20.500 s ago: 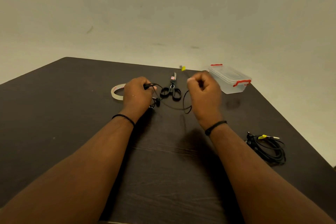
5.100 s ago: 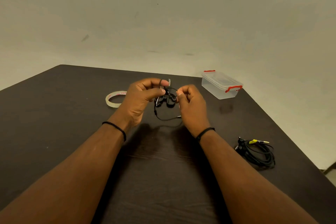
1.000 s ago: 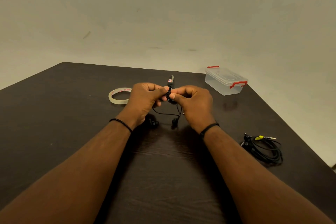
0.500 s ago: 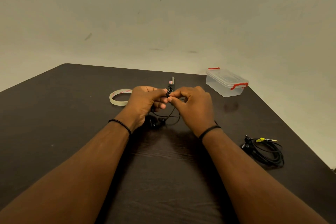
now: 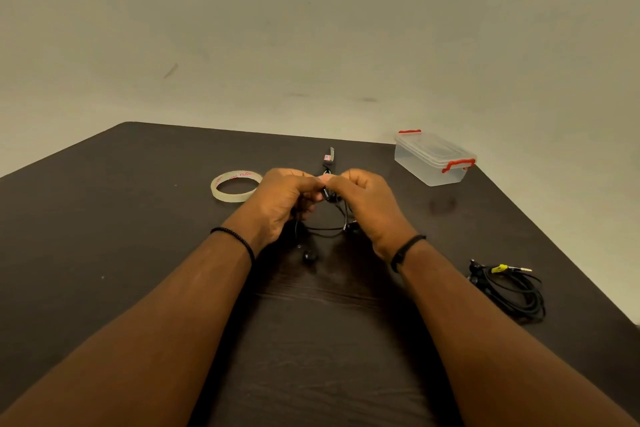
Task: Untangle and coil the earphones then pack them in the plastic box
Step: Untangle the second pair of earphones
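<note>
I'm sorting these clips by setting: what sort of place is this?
Probably a bare indoor room set up as a plain work spot: a dark wooden table stands against an unadorned pale wall, holding only a tape roll, a plastic box and earphones.

The earphones (image 5: 327, 229) I hold are black. My table (image 5: 104, 218) is dark brown with a faint wood grain. The box (image 5: 433, 163) is clear plastic with red clips. The tape (image 5: 235, 185) is pale and see-through, with red lettering inside the ring. The scissors (image 5: 329, 158) have a black handle and a red and white label. The second cable (image 5: 512, 291) is black with a yellow plug end. Both my wristbands (image 5: 239, 241) are black. The wall (image 5: 311, 28) is dull beige with a few dark marks.
</note>
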